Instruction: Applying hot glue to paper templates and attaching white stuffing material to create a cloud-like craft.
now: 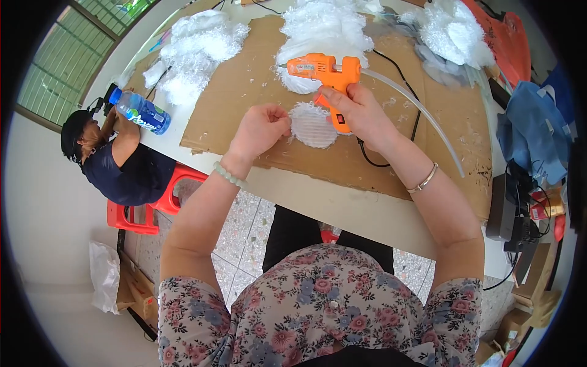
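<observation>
My right hand (358, 113) is wrapped round the handle of an orange hot glue gun (330, 76), its nozzle pointing left above the cardboard. A long translucent glue stick (422, 113) sticks out of the gun's back. Below the gun is a small round white piece (313, 127) with a ribbed face and a fluffy rim. My left hand (263, 129) is closed in a pinch at that piece's left edge; the fingertips are partly hidden. Just beyond the gun, white fluffy material (324, 30) lies in a heap.
A brown cardboard sheet (244, 92) covers the table. More white fluff lies at the far left (202, 49) and far right (449, 30). A black cord (416, 92) curves right of the gun. A blue-labelled bottle (140, 113) stands near a seated person (128, 159) at left.
</observation>
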{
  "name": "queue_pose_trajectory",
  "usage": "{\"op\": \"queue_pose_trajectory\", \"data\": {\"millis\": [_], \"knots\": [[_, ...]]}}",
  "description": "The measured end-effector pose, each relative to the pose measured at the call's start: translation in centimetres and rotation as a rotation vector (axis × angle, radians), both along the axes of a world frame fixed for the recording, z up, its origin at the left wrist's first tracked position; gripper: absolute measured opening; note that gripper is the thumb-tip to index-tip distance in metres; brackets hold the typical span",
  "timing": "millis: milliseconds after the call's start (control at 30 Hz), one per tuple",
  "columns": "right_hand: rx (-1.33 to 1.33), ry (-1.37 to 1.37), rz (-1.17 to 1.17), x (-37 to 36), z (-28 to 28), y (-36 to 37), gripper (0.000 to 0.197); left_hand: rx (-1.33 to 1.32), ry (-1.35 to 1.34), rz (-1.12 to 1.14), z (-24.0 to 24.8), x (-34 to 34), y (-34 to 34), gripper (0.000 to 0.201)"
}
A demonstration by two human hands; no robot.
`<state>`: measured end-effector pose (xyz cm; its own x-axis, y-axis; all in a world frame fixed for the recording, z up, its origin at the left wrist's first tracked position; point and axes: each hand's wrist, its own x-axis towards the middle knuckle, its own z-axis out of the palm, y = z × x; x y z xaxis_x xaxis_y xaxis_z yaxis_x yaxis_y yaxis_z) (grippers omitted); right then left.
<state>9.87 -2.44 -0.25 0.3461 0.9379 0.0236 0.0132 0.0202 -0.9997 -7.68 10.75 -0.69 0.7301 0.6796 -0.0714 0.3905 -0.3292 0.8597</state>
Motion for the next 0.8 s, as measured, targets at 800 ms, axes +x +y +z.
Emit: {"op": "queue_pose_trajectory", "data": {"millis": [800], "knots": [[0.044,0.202,-0.005,0.2,-0.8,-0.1,0.04,0.251,0.019,-0.049,0.6,1.2,0.2,0.017]]}}
